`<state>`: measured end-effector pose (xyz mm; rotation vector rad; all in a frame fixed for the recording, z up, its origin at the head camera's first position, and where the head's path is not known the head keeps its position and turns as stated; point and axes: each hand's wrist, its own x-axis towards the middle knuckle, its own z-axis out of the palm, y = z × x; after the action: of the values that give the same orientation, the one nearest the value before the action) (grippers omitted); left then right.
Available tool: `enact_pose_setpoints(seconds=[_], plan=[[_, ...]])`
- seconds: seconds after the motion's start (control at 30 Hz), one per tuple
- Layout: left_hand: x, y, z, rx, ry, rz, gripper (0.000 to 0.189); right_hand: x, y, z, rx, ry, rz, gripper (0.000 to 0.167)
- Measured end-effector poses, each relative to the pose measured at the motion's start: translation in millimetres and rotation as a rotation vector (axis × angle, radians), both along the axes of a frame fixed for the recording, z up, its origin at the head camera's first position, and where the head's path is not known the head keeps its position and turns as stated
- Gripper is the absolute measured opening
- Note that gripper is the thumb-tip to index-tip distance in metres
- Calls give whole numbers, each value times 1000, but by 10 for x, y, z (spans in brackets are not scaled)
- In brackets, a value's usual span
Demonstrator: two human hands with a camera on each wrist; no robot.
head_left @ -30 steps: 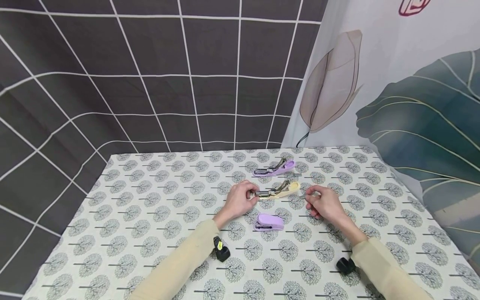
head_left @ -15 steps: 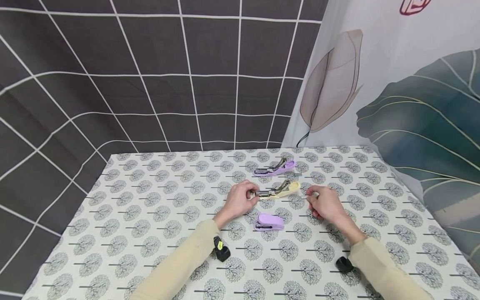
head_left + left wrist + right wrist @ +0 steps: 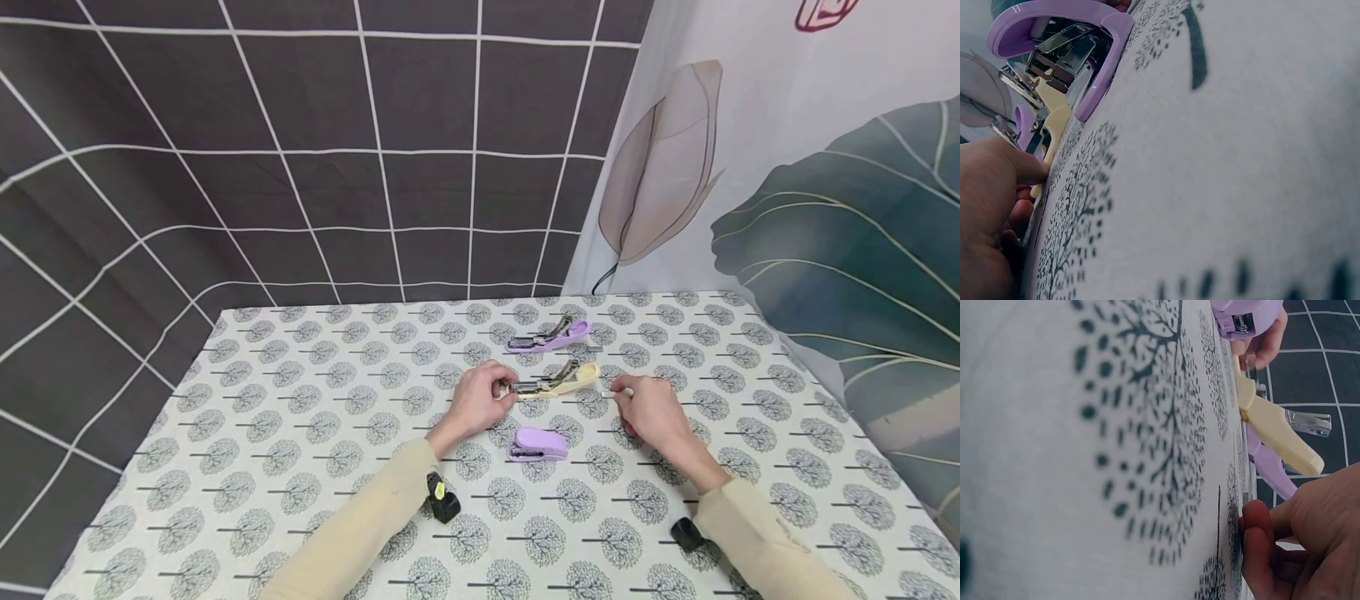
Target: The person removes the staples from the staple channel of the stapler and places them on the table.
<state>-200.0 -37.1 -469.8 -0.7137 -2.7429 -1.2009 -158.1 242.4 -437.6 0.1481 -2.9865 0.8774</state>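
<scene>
My left hand [image 3: 480, 397] pinches the front end of an opened cream-yellow stapler [image 3: 579, 381], whose metal magazine tilts up. In the left wrist view, the thumb [image 3: 1025, 167] lies along its base. To the right, my right hand [image 3: 651, 410] pinches a small grey strip of staples [image 3: 607, 394] between thumb and fingertips, just off the stapler's rear end. The right wrist view has the fingertips [image 3: 1256, 517] low by the cloth, with most of the strip hidden. A closed purple stapler [image 3: 542, 444] sits nearer the body, between the forearms.
Behind the yellow stapler lies another opened purple stapler [image 3: 555, 340], with a small grey strip [image 3: 595, 348] by its right end. A tree-print cloth [image 3: 315, 417] covers the table. Dark checked fabric [image 3: 315, 192] hangs behind it, and a leaf-print curtain [image 3: 750, 167] hangs at the right.
The right hand has turned slightly, its lower fingers tucking in, and the staple strip now catches more light. The left hand and all staplers have stayed in place.
</scene>
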Motion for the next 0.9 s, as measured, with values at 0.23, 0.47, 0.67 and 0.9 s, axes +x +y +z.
enact_pose_setpoints(seconds=[0.23, 0.47, 0.67, 0.9], plan=[[2, 5, 2, -11, 4, 5, 24, 9, 4, -11, 22, 46, 11, 21], [15, 2, 14, -8, -14, 4, 25, 22, 10, -22, 5, 66, 24, 22], [19, 7, 9, -6, -15, -3, 25, 35, 32, -35, -31, 53, 18, 27], [23, 0, 8, 1, -41, 10, 26, 58, 48, -41, -81, 67, -9, 28]])
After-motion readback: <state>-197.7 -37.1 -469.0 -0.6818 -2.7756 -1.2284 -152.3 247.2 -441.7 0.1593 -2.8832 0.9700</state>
